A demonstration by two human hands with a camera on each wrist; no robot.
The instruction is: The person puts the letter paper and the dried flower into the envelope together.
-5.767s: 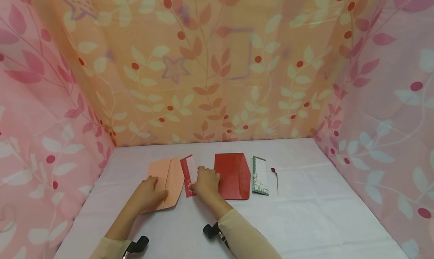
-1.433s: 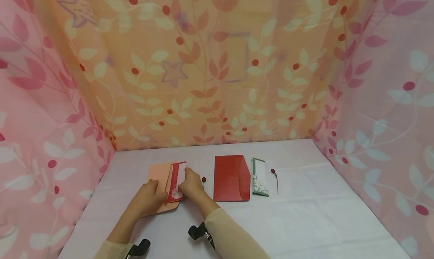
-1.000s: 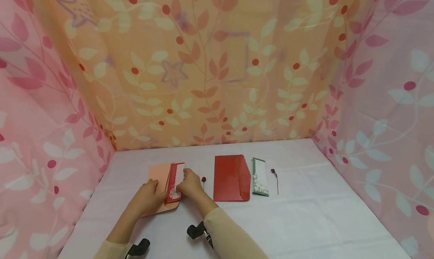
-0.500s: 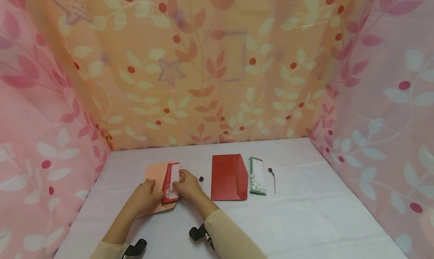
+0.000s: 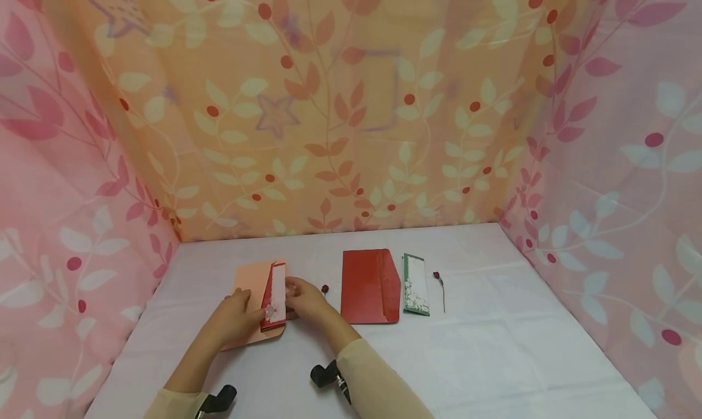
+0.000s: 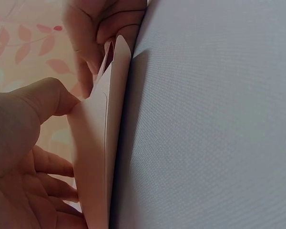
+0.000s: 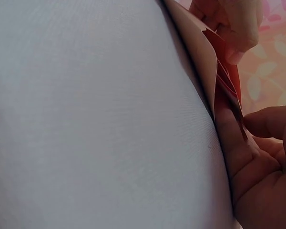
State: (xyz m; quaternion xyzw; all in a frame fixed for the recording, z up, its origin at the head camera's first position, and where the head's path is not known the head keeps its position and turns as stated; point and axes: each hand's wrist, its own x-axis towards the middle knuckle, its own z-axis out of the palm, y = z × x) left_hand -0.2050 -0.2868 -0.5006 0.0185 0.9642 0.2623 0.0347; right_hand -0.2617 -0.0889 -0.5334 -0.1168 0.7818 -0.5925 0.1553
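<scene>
A peach envelope (image 5: 249, 279) lies on the white table with its flap toward the right. My left hand (image 5: 233, 318) grips it, the thumb at its opening; the left wrist view shows thumb and fingertips along the envelope (image 6: 93, 148). A red-and-white floral card (image 5: 278, 292) sits with its left part inside the opening. My right hand (image 5: 311, 302) pinches the card's right edge; in the right wrist view thumb and fingers are at the folded red layers (image 7: 225, 78), just above the peach flap (image 7: 200, 52). The card's inserted edge is hidden.
Right of my hands lies a red envelope (image 5: 362, 285), then a green-and-white floral card (image 5: 417, 285) and a small stemmed red rose (image 5: 442, 290). Another rose (image 5: 325, 289) shows partly behind my right hand. Patterned cloth walls (image 5: 329, 133) enclose the table (image 5: 493, 358).
The red card has moved left from the table onto the envelope and slid into its opening. My right hand went with it, and its fingers have shifted to the card's right edge.
</scene>
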